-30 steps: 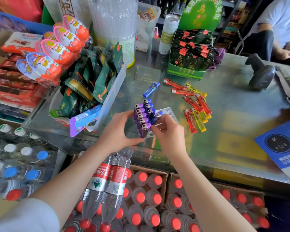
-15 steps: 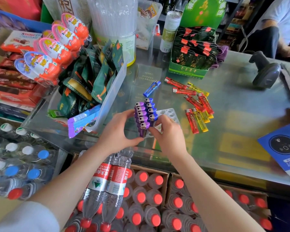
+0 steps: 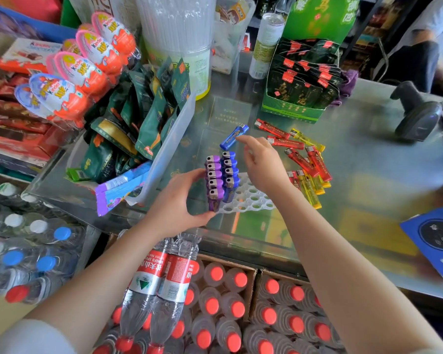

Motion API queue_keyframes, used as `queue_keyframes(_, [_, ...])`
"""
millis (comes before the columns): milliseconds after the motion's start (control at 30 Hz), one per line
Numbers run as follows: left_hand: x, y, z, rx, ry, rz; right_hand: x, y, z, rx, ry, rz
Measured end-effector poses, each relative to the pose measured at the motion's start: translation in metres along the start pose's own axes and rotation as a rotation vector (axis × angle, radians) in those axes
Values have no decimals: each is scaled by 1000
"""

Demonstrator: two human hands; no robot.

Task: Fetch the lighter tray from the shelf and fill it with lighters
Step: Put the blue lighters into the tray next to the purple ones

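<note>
A white lighter tray (image 3: 251, 199) with round holes lies on the glass counter. A row of purple lighters (image 3: 213, 178) and a row of blue lighters (image 3: 230, 171) stand upright along its left side. My left hand (image 3: 179, 204) grips the tray's left edge beside the purple row. My right hand (image 3: 262, 163) hovers above the tray with its fingers apart and empty, fingertips close to a loose blue lighter (image 3: 233, 136) lying on the counter. Several red lighters (image 3: 308, 159) and yellow lighters (image 3: 311, 190) lie loose to the right of the tray.
A clear bin of green snack packets (image 3: 149, 118) stands left of the tray, with chocolate eggs (image 3: 87, 70) behind. A green display box (image 3: 302, 83) sits at the back, a barcode scanner (image 3: 417, 116) far right. Bottled water fills boxes (image 3: 215, 302) below the counter. A person sits at top right.
My right hand has left the tray's near rows and moved up and away toward the loose blue lighter, opening its fingers. My left hand stays on the tray's left edge.
</note>
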State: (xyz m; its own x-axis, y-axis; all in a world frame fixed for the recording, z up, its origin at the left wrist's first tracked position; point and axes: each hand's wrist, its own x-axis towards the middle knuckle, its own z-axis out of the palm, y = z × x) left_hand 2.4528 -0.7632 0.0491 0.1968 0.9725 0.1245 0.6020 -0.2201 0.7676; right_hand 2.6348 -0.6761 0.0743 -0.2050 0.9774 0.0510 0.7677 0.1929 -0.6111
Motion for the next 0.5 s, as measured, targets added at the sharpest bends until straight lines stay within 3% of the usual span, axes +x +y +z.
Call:
queue_keyframes(100, [2, -4, 0, 5, -11, 7, 23, -7, 10, -33, -137, -17])
queue_keyframes(200, [2, -8, 0, 7, -25, 19, 33, -8, 18, -242, -197, -56])
queue_keyframes(367, [2, -11, 1, 24, -23, 24, 36, -2, 20, -284, -16, 104])
queue_keyframes(500, [2, -8, 0, 13, -36, 11, 32, 12, 13, -270, 19, 116])
